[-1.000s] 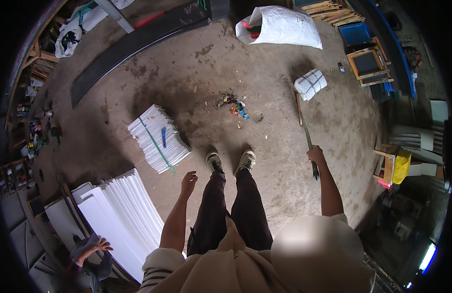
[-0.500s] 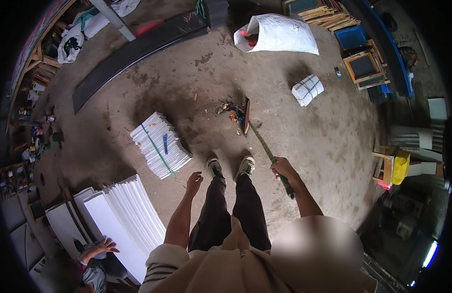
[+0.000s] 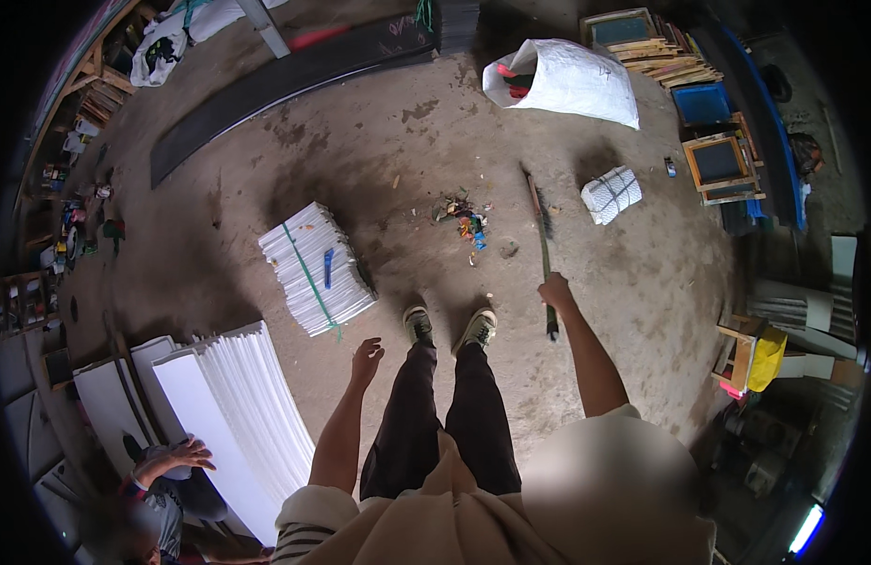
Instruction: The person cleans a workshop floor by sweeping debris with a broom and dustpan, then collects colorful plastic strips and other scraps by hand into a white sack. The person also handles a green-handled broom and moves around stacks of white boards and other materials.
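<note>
Broom [image 3: 541, 226] held in the right hand [image 3: 554, 292], fist closed round the thin handle low down, with the dark brush end up ahead on the dirt floor [image 3: 398, 141], just right of a small heap of coloured scraps [image 3: 466, 224]. Heap already gathered into 1 tight cluster straight ahead of the 2 shoes [image 3: 450, 327], a few loose bits apart from it toward the shoes and to its right. Judged from that: sweeping largely done over the bare middle patch, stray bits left to draw in, and the heap itself not yet lifted off the ground. Left hand [image 3: 366, 360] empty, fingers loosely spread and slightly curled, hanging beside the left leg, touching nothing. Further out: to the left, a tied stack of white sheets [image 3: 315, 268] with a green strap and a small blue thing on top; nearer the lower left, a bigger fanned row of white boards [image 3: 233, 414], with another person's hand [image 3: 177, 457] resting beside them. To the right of the brush, a small white strapped bundle [image 3: 612, 194]; beyond it, a white sack [image 3: 567, 80] lying open with red and green inside. Along the far side, a long dark plank [image 3: 294, 80]; at the right rim, framed slates [image 3: 718, 160] and a yellow thing [image 3: 765, 358] on a wooden stool
</note>
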Action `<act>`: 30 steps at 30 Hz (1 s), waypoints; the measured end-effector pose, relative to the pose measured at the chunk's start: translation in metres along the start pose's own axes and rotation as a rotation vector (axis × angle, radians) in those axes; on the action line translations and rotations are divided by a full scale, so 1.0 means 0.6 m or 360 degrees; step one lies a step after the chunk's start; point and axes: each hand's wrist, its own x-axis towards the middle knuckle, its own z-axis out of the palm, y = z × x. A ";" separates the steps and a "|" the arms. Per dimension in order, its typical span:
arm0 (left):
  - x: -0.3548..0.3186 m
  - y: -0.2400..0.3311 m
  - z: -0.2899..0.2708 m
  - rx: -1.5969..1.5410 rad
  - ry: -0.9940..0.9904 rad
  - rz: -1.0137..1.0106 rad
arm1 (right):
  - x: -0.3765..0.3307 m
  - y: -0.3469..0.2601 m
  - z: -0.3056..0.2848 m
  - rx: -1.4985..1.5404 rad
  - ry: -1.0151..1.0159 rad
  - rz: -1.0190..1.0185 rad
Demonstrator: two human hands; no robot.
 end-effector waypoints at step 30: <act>-0.104 -0.014 0.088 -0.0203 0.0127 -0.0239 | -0.126 0.085 -0.066 -0.0318 -0.0454 -0.0345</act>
